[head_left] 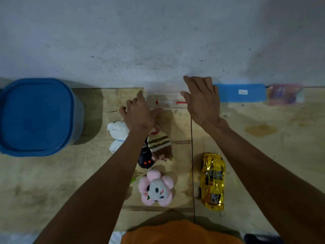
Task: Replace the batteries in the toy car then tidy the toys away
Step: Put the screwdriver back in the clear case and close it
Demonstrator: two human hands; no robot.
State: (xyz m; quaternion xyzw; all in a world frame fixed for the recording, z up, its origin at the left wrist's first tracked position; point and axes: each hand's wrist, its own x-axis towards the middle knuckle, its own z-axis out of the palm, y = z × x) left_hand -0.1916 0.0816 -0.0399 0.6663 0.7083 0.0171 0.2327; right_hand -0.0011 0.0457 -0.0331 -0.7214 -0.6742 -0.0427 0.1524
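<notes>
A: Where are the hands now, and why so far from the car?

B: Both reach to a clear plastic box (163, 95) that stands against the wall. The left hand (139, 111) lies at its left end, fingers spread and relaxed, holding nothing. The right hand (202, 99) covers its right end, fingers straight, thumb apart; I see no grip there either. I think the person wants to open the box or pull it closer.

A: What is inside it?

B: A thin tool with red ends (171, 102), maybe a screwdriver. If so, it is probably for the battery cover. I cannot see any batteries.

A: And the toy car?

B: The gold toy car (212, 180) lies on the wooden table (263, 155), under the right forearm, wheels down, untouched. So the battery step is not yet begun, I judge.

A: The other toys?

B: A white plush (117, 132), a striped brown plush (159, 145), a black remote (145, 159) and a pink flower plush (155, 187) lie close together under the left arm. The blue bin (37, 117) with its lid on stands well apart, at the left, probably for tidying later.
</notes>
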